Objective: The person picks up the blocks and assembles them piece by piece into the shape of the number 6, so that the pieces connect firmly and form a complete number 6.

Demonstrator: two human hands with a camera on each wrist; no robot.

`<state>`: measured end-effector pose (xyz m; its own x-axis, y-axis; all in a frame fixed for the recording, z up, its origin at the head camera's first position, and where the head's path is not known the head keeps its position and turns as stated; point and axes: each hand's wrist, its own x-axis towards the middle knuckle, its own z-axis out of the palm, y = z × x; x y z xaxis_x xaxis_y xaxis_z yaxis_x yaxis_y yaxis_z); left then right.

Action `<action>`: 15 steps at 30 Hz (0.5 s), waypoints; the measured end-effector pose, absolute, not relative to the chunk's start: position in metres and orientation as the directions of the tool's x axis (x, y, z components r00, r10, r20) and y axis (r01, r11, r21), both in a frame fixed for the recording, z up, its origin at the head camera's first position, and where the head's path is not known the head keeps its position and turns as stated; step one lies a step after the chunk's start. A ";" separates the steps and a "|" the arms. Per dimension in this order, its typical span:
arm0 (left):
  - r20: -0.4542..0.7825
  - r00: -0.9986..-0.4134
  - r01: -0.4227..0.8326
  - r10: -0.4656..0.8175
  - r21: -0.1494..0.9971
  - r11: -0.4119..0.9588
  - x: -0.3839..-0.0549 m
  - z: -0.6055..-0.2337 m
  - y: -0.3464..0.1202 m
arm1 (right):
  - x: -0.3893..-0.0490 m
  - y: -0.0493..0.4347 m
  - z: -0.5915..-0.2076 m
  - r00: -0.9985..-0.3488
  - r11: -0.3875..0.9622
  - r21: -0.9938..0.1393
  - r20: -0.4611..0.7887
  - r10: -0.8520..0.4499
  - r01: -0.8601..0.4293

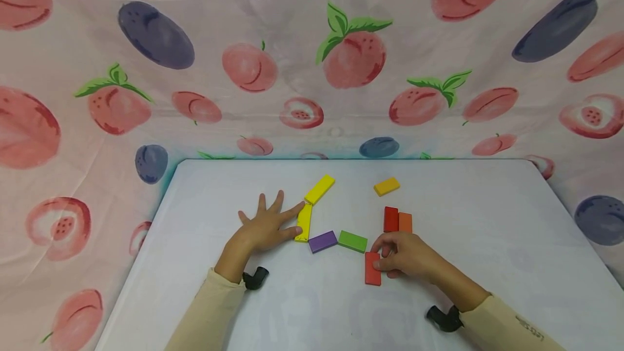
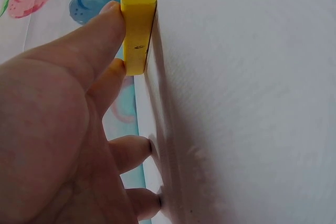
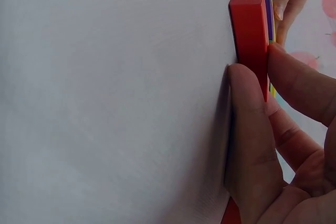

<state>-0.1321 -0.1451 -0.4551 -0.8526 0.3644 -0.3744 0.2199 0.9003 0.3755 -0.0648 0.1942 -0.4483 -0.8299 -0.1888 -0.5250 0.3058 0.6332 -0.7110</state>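
My left hand (image 1: 263, 228) lies spread over the board, fingers straight. Its thumb and index fingertip touch a yellow block (image 1: 304, 222), and the thumb presses on a yellow block (image 2: 139, 24) in the left wrist view. A second yellow block (image 1: 319, 189) leans away from the first one's far end. My right hand (image 1: 409, 256) pinches a red block (image 1: 372, 270) between thumb and fingers; in the right wrist view the thumb lies along the side of the red block (image 3: 249, 30). A purple block (image 1: 323, 241) and a green block (image 1: 352, 241) lie between the hands, end to end.
Beyond the right hand, a darker red block (image 1: 391, 219) and an orange block (image 1: 405, 222) lie side by side. A yellow-orange block (image 1: 387, 186) sits farther back. All rest on a white board (image 1: 219, 177), with a fruit-patterned cloth (image 1: 302, 69) behind it.
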 end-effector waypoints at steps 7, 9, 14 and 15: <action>-0.370 -0.854 0.221 0.366 0.379 0.898 -0.133 -0.455 -0.144 | -0.065 0.196 -0.450 -0.832 0.629 -0.725 -0.511 -0.218 0.281; -0.371 -0.854 0.221 0.366 0.378 0.899 -0.133 -0.455 -0.144 | -0.065 0.196 -0.451 -0.832 0.626 -0.729 -0.508 -0.223 0.277; -0.372 -0.854 0.223 0.365 0.373 0.901 -0.133 -0.455 -0.145 | -0.065 0.196 -0.451 -0.832 0.623 -0.726 -0.515 -0.208 0.293; -0.372 -0.854 0.223 0.364 0.371 0.901 -0.133 -0.455 -0.145 | -0.065 0.195 -0.451 -0.832 0.625 -0.722 -0.517 -0.202 0.298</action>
